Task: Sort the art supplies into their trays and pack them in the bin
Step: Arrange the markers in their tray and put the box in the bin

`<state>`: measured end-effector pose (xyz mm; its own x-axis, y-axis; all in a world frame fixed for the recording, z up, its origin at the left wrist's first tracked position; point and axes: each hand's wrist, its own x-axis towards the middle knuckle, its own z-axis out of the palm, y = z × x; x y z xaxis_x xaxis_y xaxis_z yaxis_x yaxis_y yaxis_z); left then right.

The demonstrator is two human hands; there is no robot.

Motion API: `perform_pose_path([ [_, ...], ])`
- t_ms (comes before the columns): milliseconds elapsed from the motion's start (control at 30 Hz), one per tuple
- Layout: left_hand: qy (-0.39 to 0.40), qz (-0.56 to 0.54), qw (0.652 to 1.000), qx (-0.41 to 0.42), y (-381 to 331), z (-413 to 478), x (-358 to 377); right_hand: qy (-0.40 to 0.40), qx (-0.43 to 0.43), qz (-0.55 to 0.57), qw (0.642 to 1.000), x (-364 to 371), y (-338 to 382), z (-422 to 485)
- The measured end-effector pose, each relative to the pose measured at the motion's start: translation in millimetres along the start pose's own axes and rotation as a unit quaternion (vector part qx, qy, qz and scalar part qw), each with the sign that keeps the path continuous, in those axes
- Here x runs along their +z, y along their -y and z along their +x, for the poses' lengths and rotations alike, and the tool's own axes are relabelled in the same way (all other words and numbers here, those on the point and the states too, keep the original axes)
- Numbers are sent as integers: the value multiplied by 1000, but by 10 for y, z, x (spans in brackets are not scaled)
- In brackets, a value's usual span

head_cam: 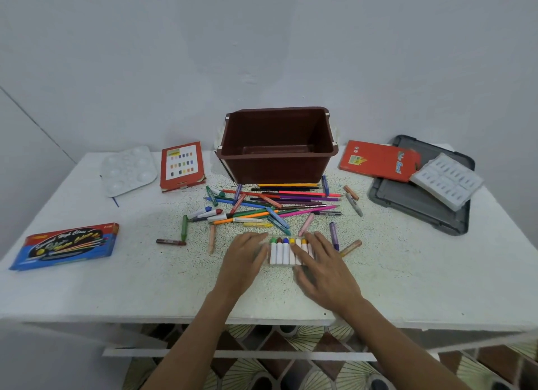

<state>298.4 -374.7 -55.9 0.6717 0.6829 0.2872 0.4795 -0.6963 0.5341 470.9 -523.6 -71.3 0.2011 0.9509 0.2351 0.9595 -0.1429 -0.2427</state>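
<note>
Left hand (247, 258) lies flat, fingers relaxed against the side of the marker tray (281, 265), and the right hand (323, 270) is spread over the white markers (279, 254) seated in it, pressing them down. That tray sits well in front of the brown bin (276, 154), on the near side. So one tray is partly filled, about six markers in, by my count. Plenty left, I'd say: the loose pile (270, 206) of pencils, pens and crayons lies tangled just in front of the bin, unsorted. Right of the bin, a white moulded tray (447, 181) rests on a grey lid (419, 206) and looks empty, beside a red box (378, 161). Left of the bin, another red box (182, 165), a palette (128, 170) and a blue box (67, 245) wait. Nothing shows inside the bin, so packing has not begun
</note>
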Motion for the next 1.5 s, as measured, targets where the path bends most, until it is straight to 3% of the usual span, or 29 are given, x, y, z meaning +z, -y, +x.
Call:
perform_pose_path([
  [100, -76, 41, 996, -29, 106, 132, -148, -2, -2, -4, 1000, 3, -10, -2],
  [200, -103, 90, 988, -72, 297, 295, -322, -9, -7, -4, 1000, 3, -9, -1],
  [333, -47, 181, 976, -113, 504, 483, -480, -16, -10, -6, 1000, 10, -8, 3],
  [467, 22, 231, 968, -92, 546, 574, -560, -27, -13, 1, 1000, 5, 0, 9],
  [567, 27, 247, 965, -84, 528, 603, -567, -28, -13, 12, 999, 3, 1, 10],
  [667, -17, 205, 976, -73, 539, 585, -561, -28, -12, 12, 999, 14, -4, 6],
  [800, -91, 35, 994, -55, 399, 563, -558, -25, -8, 15, 1000, 21, -18, 2],
  [900, -53, -76, 994, -51, 205, 522, -507, -22, -10, 14, 1000, 26, -24, 0],
  [1000, 10, -119, 991, -63, 81, 430, -407, -21, -9, 12, 1000, 27, -24, -2],
  [1133, 75, -128, 986, -75, 19, 313, -277, -24, -10, 8, 1000, 21, -15, 8],
  [1367, 89, -110, 987, -79, 11, 237, -184, -16, -5, 10, 1000, 34, -17, 2],
  [1500, 97, -53, 993, -34, -12, 222, -152, -13, -8, 6, 1000, 24, -19, 6],
])
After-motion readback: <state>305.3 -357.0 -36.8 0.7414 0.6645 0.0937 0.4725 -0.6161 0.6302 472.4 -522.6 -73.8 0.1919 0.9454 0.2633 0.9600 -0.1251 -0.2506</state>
